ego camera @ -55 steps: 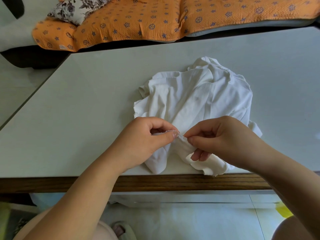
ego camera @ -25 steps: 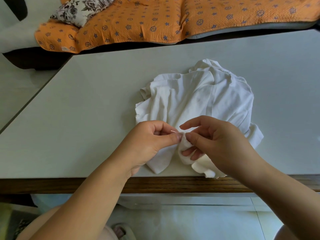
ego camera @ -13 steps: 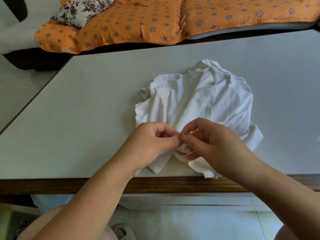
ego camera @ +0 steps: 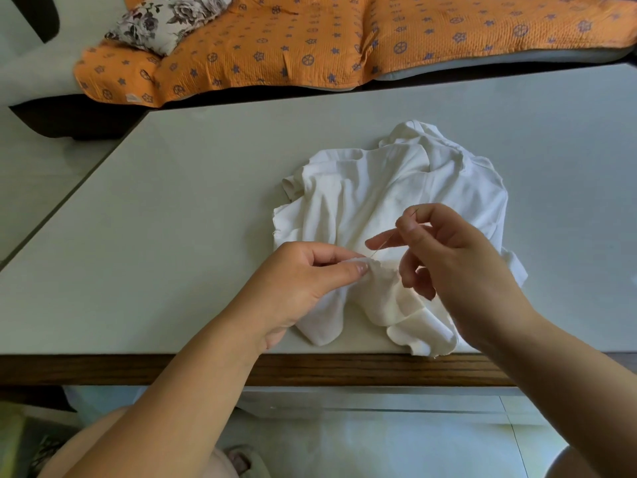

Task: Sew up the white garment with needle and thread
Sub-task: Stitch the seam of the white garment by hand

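Pinching a raised fold of the white garment (ego camera: 379, 188) between thumb and forefinger, the left hand (ego camera: 303, 284) rests near the table's (ego camera: 172, 219) front edge. The right hand (ego camera: 458, 263), just beside it, grips a needle (ego camera: 386, 242) slanting down to that fold. The garment lies crumpled on the table; an orange quilt (ego camera: 310, 39) sits beyond.

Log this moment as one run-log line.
step: stitching | left hand: pinches white garment fold | right hand: pinches needle, raised off fabric | thread: runs to fold
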